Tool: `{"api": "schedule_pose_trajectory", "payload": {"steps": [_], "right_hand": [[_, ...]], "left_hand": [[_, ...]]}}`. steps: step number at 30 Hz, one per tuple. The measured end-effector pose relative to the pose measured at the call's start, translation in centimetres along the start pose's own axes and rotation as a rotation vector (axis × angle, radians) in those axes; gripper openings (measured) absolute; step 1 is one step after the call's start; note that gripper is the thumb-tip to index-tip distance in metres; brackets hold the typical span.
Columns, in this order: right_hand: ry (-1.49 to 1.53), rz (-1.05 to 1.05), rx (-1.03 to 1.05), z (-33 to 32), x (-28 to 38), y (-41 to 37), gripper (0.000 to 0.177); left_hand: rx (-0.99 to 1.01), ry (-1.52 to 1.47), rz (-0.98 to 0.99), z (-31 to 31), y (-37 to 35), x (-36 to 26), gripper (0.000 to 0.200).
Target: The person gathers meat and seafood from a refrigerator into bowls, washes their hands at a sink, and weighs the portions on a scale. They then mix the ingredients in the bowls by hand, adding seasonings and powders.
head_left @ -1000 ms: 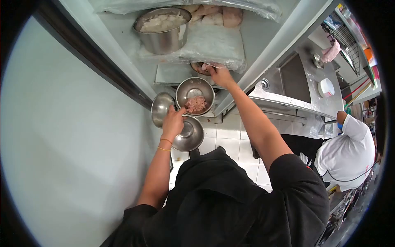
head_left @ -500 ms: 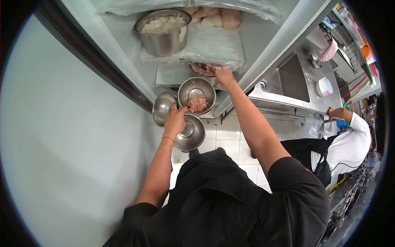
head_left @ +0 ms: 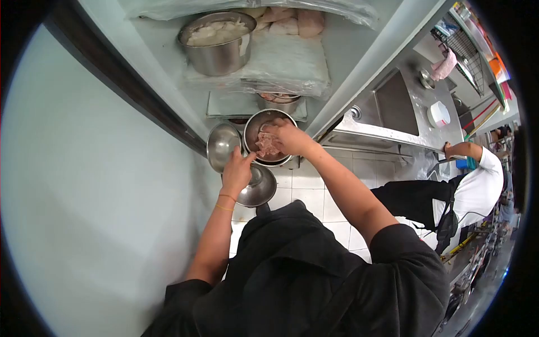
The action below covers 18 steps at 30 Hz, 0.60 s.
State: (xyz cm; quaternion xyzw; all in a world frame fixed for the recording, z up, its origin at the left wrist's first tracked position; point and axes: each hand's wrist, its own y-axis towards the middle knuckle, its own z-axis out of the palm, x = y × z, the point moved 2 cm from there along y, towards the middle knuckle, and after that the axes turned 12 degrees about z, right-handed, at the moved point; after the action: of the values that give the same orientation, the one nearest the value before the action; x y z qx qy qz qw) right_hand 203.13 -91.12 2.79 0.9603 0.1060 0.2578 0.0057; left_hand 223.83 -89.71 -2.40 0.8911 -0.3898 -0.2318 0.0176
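My left hand (head_left: 238,171) is closed on the rims of metal bowls, its fingers where they meet. One bowl (head_left: 220,143) tilts at the left and another bowl (head_left: 259,190) hangs below. Above the hand is a third bowl (head_left: 251,121) with pieces of raw meat (head_left: 268,145); a left fingertip reaches its rim. My right hand (head_left: 283,137) is inside this third bowl, its curled fingers on the meat; the fingertips are partly hidden. Just behind it, a metal pot (head_left: 279,105) of raw meat stands on the lower fridge shelf.
A deep pot (head_left: 219,53) of pale pieces stands on the upper shelf beside plastic-wrapped packs (head_left: 292,62). To the right are the fridge frame, a steel sink (head_left: 393,106) and a white tub (head_left: 438,115). A person (head_left: 474,188) in a white shirt stands at the counter.
My right hand has come out of the meat pot on the shelf and down into the bowl of meat. My left hand and the bowls have hardly moved.
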Motion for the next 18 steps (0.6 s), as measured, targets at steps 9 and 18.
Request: {"api": "schedule_pose_trajectory", "payload": {"steps": [9,18], "right_hand": [[-0.21,0.349,-0.105,-0.9,-9.2,10.8,0.034],[0.315,0.271,-0.203,-4.0,-10.8,11.2,0.03]], "left_hand": [[0.062,-0.035,-0.048,0.0,-0.3,0.3,0.028],[-0.01,-0.089,-0.107,-0.9,0.1,0.6,0.025]]}}
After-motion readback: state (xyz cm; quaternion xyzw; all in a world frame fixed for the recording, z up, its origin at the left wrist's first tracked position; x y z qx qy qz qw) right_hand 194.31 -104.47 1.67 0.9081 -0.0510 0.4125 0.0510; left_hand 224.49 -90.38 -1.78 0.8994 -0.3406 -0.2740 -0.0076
